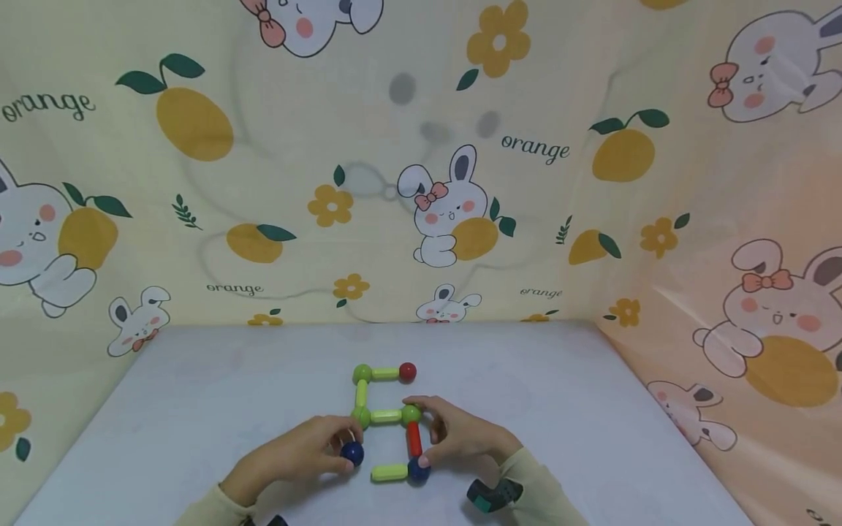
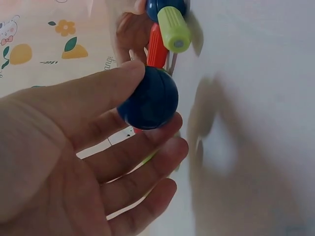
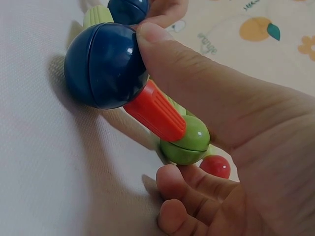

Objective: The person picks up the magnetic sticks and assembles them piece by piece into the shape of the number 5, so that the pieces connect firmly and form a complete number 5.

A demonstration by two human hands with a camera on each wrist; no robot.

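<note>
My left hand (image 1: 299, 451) pinches a loose dark blue ball (image 1: 352, 454) between thumb and fingers; in the left wrist view the blue ball (image 2: 149, 98) appears just above the table. A ball-and-rod figure (image 1: 387, 416) lies to its right and beyond it. My right hand (image 1: 465, 432) grips the figure's near right side, thumb on a second blue ball (image 3: 106, 65) and fingers by a green ball (image 3: 187, 140), with a red rod (image 3: 156, 110) between them. From the second blue ball, a light green rod (image 1: 389, 473) points left, its free end apart from the loose ball.
Farther back, the figure's green rods and balls lead to a red ball (image 1: 408, 372). All lies on a white table (image 1: 526, 380). Behind and beside it hangs cloth (image 1: 368, 109) printed with rabbits and oranges. A dark band (image 1: 493, 495) is on the right wrist.
</note>
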